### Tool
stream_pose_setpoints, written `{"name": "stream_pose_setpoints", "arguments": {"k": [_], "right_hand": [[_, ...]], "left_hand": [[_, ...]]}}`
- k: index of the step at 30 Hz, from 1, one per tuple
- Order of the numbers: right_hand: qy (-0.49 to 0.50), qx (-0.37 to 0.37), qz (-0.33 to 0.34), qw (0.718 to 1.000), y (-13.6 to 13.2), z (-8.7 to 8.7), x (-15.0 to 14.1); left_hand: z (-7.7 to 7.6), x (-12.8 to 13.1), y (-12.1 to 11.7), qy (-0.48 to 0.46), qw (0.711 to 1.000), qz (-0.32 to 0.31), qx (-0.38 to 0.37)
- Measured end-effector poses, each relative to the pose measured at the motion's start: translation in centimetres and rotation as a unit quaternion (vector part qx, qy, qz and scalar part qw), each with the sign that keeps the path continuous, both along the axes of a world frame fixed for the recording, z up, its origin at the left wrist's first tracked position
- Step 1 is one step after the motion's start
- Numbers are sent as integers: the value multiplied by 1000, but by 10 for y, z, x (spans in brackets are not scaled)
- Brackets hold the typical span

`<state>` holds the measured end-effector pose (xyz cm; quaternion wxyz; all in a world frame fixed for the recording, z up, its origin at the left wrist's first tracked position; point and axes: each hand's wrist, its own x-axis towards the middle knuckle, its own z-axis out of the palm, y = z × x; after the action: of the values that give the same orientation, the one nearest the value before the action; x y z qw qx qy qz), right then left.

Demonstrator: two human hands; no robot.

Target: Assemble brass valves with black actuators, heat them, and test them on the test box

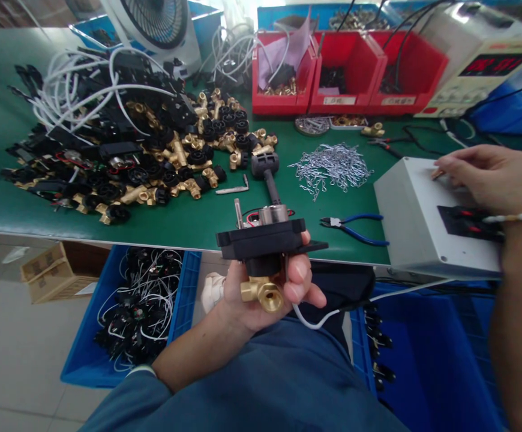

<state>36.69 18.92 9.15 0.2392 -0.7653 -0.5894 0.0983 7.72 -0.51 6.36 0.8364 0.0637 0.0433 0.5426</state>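
My left hand (261,294) is wrapped round a motorized brass valve (261,243), held in front of me below the table's front edge. Its black housing faces up, with a small metal motor (273,214) and red and black wires on top; the brass fitting (263,293) points toward me. From the valve a white cable (315,324) runs right. My right hand (490,171) rests at the grey control box (416,210), thumb and fingertips pinching a small copper-coloured switch lever (437,173) on its top. Beside the wrist, a black terminal panel (463,222) shows red lights.
Brass valves (180,150) with white cables pile up at left. Metal clips (330,168), blue-handled pliers (355,228) and a hex key (234,189) lie on the green table. Behind stand red bins (342,99), a fan (157,30) and a power supply (481,66). Blue crates (76,354) sit below.
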Motion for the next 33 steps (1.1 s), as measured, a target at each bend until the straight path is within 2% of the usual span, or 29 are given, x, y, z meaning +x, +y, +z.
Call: {"name": "stream_pose_setpoints", "arguments": {"k": [4, 11, 19, 29, 31, 33], "right_hand": [[0, 6, 13, 1000, 0, -1, 1], [17, 19, 24, 999, -3, 2, -2], [56, 43, 38, 997, -1, -1, -3], [32, 20, 25, 999, -3, 3, -5], [35, 22, 27, 999, 0, 3, -3], [13, 61, 38, 997, -2, 3, 0]], "left_hand": [[4, -1, 0, 21, 1000, 5, -21], [20, 8, 0, 123, 984, 91, -93], [18, 11, -3, 170, 977, 94, -88], [22, 9, -4, 137, 986, 63, -71], [22, 8, -3, 149, 984, 71, -62], [22, 7, -2, 188, 975, 99, -61]]}}
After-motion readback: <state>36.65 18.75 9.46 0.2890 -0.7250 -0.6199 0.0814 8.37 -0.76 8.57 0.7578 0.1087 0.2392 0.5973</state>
